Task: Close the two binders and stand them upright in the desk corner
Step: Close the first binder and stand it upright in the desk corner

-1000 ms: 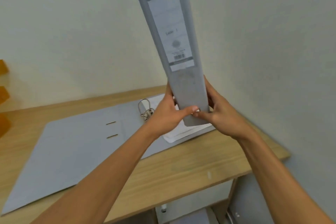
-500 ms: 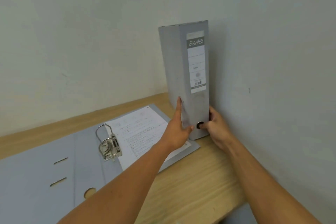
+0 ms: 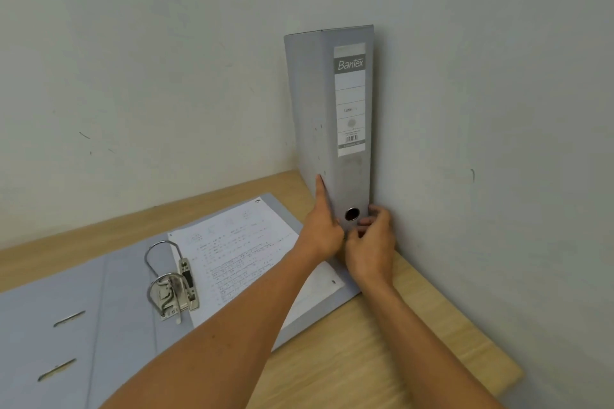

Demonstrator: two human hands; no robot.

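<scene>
Binder (image 3: 332,116) now upright in corner, right hand (image 3: 372,246) shifted frontward

Matt grey card binders (image 3: 332,116), shiny metal rings (image 3: 166,279) — pale, smooth wood-grain desk (image 3: 382,359).

Closed binder (image 3: 332,103) upright in desk (image 3: 382,359) corner, both hands at its base; second binder (image 3: 99,309) lying open

head view | worn on head | faces forward-down into desk (image 3: 382,359) corner | close, at arm's reach | single view
</scene>
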